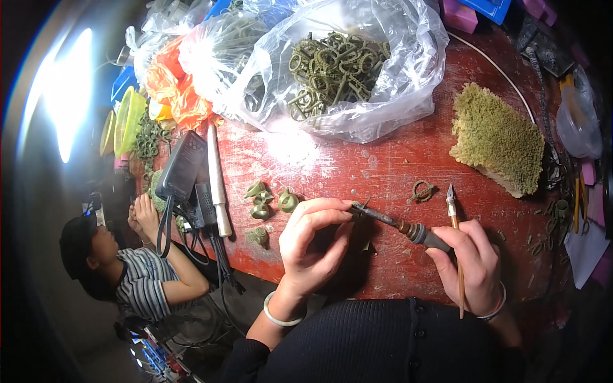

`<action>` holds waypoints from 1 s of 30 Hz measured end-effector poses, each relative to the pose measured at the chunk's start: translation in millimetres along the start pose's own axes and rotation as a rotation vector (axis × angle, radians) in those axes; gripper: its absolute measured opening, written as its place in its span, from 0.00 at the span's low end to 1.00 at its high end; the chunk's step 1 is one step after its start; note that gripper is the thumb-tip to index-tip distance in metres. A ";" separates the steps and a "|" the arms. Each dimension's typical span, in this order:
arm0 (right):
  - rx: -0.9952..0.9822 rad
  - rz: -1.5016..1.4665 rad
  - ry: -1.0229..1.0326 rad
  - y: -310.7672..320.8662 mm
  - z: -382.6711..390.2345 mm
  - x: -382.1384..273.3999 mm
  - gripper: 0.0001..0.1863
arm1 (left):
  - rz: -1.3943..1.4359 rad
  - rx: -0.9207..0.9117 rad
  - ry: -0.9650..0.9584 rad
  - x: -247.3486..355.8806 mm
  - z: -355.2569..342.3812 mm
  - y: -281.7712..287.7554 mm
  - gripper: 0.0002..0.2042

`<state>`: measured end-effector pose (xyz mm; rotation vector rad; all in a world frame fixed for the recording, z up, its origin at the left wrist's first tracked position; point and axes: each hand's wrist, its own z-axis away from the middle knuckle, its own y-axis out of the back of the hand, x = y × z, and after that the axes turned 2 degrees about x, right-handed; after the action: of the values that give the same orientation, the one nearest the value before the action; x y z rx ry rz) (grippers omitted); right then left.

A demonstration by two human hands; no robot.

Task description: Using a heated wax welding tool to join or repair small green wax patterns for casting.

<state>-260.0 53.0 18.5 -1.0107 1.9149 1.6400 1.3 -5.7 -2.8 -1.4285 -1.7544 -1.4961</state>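
My left hand (310,249) has its fingertips pinched on a small dark green piece (357,209), too small to make out, at the tip of a heated pen tool (415,233). My right hand (476,268) grips that tool by its dark handle, and a craft knife with a wooden handle (458,287) runs upright through the same hand, blade upward. Just above lies a loose green ring (423,190). Several small green wax-like pieces (260,209) sit left of my left hand on the red worn table (389,274).
A plastic bag of green rings (335,80) lies at the back, with orange bags (177,86) beside it. A spongy green block (495,140) is right. Power adapters with cables (181,166) and a long pale rod (217,179) are left. A co-worker (150,281) sits at the left edge.
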 end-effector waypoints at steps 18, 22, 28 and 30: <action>0.075 -0.056 -0.026 2.9 -0.4 2.0 0.17 | 0.019 -0.002 0.013 0.1 0.6 -0.3 0.14; 0.073 -0.059 -0.035 2.6 -0.7 1.4 0.17 | 0.010 -0.005 0.006 0.7 0.4 -0.3 0.14; 0.078 -0.052 -0.031 2.1 -1.0 1.6 0.18 | 0.002 -0.011 0.000 0.9 -0.5 0.0 0.14; 0.079 -0.049 -0.030 2.3 -0.8 1.3 0.18 | -0.002 -0.012 -0.002 0.7 -0.5 0.2 0.14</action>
<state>-262.4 51.9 19.2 -0.9878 1.9043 1.5318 1.2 -5.8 -2.0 -1.4353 -1.7512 -1.5090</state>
